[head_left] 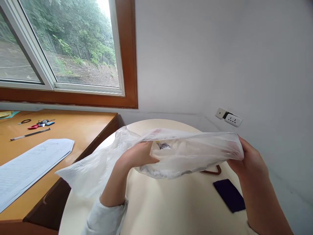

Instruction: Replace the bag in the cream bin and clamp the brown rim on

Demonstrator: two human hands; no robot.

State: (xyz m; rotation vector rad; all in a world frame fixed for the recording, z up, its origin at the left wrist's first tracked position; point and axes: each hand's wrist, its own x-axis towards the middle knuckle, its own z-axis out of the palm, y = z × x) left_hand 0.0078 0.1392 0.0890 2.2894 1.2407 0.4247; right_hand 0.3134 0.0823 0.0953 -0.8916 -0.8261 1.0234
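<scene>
A thin white translucent plastic bag (190, 156) is stretched sideways between my two hands above a round cream table (166, 202). At the bag's opening, my left hand (137, 156) grips the plastic, with its thumb over the near edge and its fingers partly hidden behind the film. My right hand (249, 160) is closed on the far right end, its fingertips showing faintly through the plastic. Through the opening I see something whitish with dark marks (164, 146), perhaps crumpled paper. Loose plastic hangs to the left of my left wrist.
A dark navy folded cloth (230, 195) lies near my right forearm. A brown rounded-corner object (215, 170) shows partly under the bag. On the wooden desk (90, 130) at left are papers (36, 166), a pen (30, 134) and keys (42, 123). A wall socket (233, 120) is at right.
</scene>
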